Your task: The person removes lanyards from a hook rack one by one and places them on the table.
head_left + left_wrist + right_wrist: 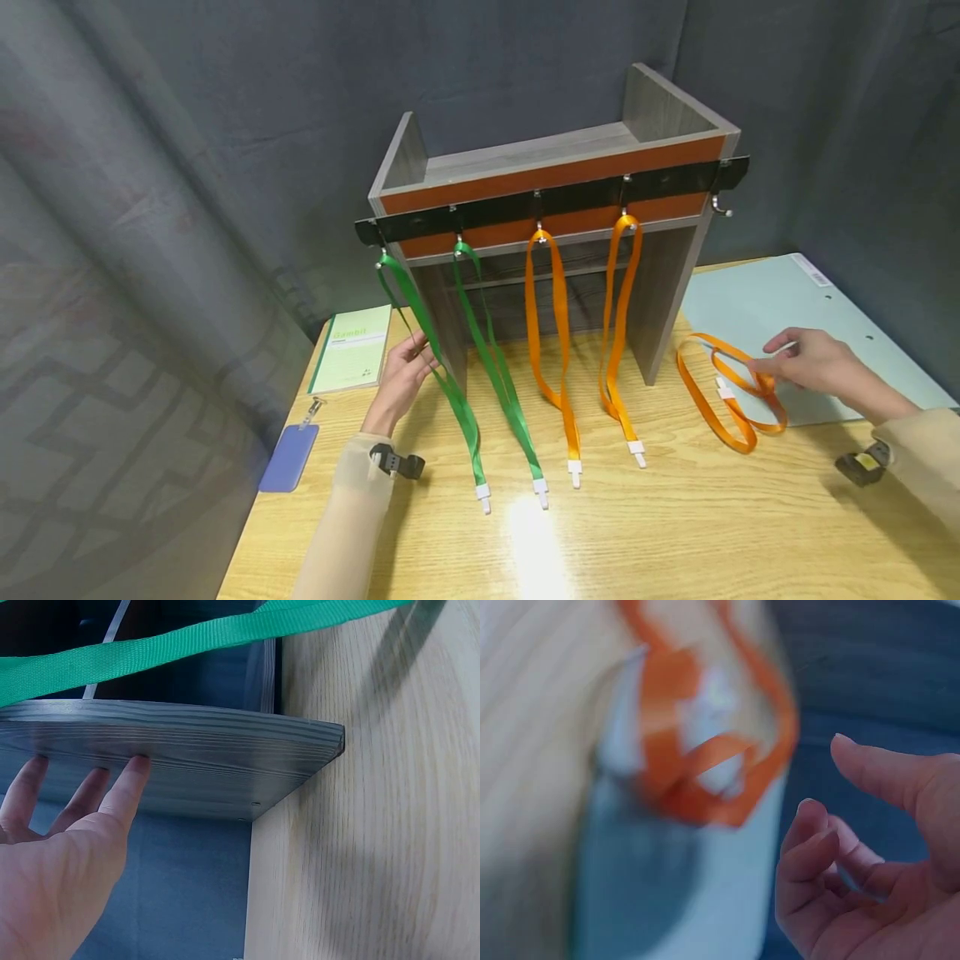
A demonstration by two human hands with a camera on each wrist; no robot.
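My left hand (pixel 405 379) reaches behind a hanging green lanyard (pixel 467 421), and its fingertips touch the outer left side panel (pixel 202 742) of a grey wooden shelf. Over the right of the table, my right hand (pixel 813 362) hovers by a loosely looped orange lanyard (pixel 705 402). In the right wrist view its thumb stands apart from the bent fingers with nothing between them. The orange loop (pixel 660 735) lies partly on a pale blue folder (pixel 780 308). A second green lanyard (pixel 517 417) and two orange lanyards (pixel 561 300) hang from the shelf's hooks.
A black hook rail (pixel 498 207) runs across the shelf front, with a bare hook (pixel 722 208) at its right end. A green notebook (pixel 352 350) and a blue badge holder (pixel 289 458) lie at the table's left edge. Grey curtains (pixel 525 67) stand behind.
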